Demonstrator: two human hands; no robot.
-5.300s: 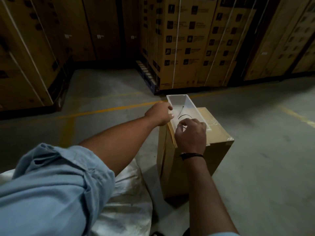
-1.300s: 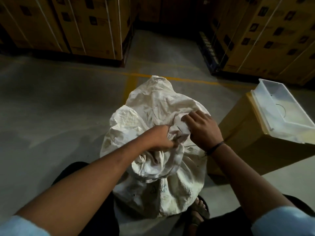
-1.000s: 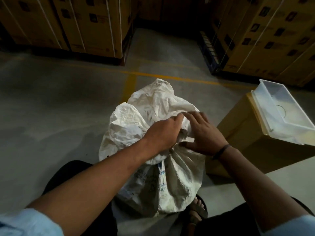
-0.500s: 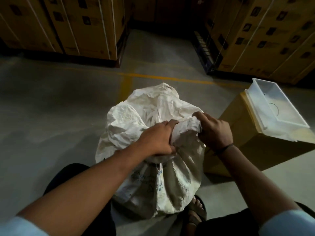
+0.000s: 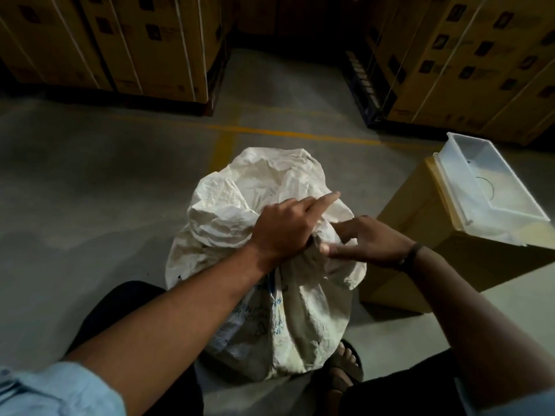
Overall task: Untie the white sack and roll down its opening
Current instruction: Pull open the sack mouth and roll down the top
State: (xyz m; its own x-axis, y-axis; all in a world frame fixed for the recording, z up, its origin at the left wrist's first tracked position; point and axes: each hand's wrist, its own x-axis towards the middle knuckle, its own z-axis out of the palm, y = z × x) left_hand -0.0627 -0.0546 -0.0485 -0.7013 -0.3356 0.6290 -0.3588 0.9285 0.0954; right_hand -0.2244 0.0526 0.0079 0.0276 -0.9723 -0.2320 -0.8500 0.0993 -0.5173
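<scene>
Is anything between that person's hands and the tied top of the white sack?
Nothing visible is in the way. The left hand grips the white sack by its bunched neck; the right hand touches the same spot. The cardboard box and tray stand off to the right.
</scene>
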